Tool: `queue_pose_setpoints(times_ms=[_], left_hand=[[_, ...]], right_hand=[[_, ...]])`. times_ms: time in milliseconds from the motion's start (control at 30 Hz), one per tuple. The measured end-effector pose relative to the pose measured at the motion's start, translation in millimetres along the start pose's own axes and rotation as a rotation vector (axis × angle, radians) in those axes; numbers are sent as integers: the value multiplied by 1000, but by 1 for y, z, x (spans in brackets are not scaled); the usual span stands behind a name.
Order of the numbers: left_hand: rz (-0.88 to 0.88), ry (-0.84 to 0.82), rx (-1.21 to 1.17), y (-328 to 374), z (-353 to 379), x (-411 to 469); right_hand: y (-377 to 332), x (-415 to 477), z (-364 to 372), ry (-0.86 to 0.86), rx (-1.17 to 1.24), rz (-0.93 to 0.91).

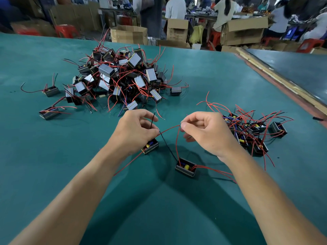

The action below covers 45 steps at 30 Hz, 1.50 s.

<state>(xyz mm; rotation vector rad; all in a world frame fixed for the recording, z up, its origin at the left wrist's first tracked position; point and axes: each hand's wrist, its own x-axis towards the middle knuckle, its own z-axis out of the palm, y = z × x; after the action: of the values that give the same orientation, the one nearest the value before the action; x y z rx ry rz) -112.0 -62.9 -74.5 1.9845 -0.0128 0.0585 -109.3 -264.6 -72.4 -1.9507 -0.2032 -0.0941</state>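
The small black module (185,168) sits on the green worktop (221,76) toward its near edge, between your forearms. Your left hand (136,132) pinches its black wire (167,145) between thumb and forefinger, the other fingers curled. A second module (150,147) lies just under that hand. Your right hand (203,134) pinches the red wire (177,142) near its tip, above the module. A big tangled pile (120,78) lies toward the far edge and a smaller cluster (247,129) toward the right edge. Beyond the worktop are cardboard boxes (129,34) and seated people (224,13).
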Motion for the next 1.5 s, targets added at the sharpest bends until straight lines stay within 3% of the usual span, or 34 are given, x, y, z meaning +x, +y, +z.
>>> queue_pose_setpoints(times_ms=[167, 300, 533, 800, 933, 1167, 1500], left_hand=[[9, -22, 2, 0, 2, 1], [21, -50, 18, -1, 6, 1], [41, -99, -56, 3, 8, -1], [60, -117, -122, 6, 9, -4], [52, -124, -129, 7, 9, -5], [41, -190, -118, 8, 6, -6], [7, -135, -14, 8, 5, -5]], right_hand=[[2, 1, -1, -26, -56, 3], [-2, -1, 0, -172, -1, 30], [-14, -6, -7, -462, 331, 124], [-9, -1, -5, -277, 237, 246], [-10, -2, -8, -317, 295, 271], [-6, -4, -1, -299, 190, 233], [-8, -2, -2, -276, 187, 195]])
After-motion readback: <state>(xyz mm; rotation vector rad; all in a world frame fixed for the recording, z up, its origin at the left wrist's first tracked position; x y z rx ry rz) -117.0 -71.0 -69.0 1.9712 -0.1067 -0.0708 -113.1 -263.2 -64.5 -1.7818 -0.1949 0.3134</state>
